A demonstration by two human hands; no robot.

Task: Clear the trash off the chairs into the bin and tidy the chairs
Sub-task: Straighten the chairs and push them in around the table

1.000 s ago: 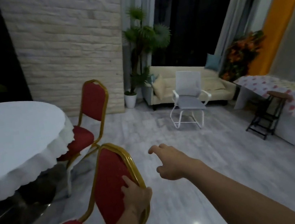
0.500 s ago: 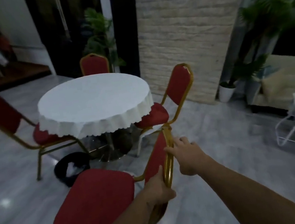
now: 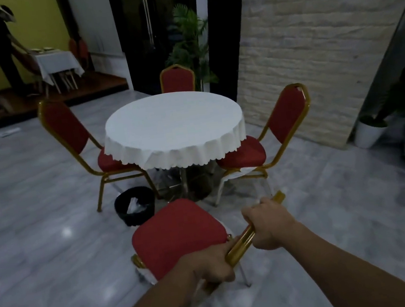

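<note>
A red chair with a gold frame (image 3: 178,232) stands just in front of me, its seat bare and facing the round table (image 3: 173,123). My left hand (image 3: 211,264) and my right hand (image 3: 268,222) both grip the gold top rail of its backrest. A black bin (image 3: 135,205) with white trash inside sits on the floor left of the seat, by the table foot. Three more red chairs ring the table: one at the left (image 3: 68,130), one behind (image 3: 177,78), one at the right (image 3: 287,115).
A white brick wall (image 3: 322,32) rises at the right, with a potted plant in a white pot (image 3: 368,130) beside it. A person (image 3: 5,48) bends over a small white-clothed table (image 3: 57,61) at the far left. Paper scraps (image 3: 8,132) lie on the grey floor.
My view has swung left, from the sofa side onto the table. My right hand has come onto the backrest rail beside my left, and both now hold the near chair.
</note>
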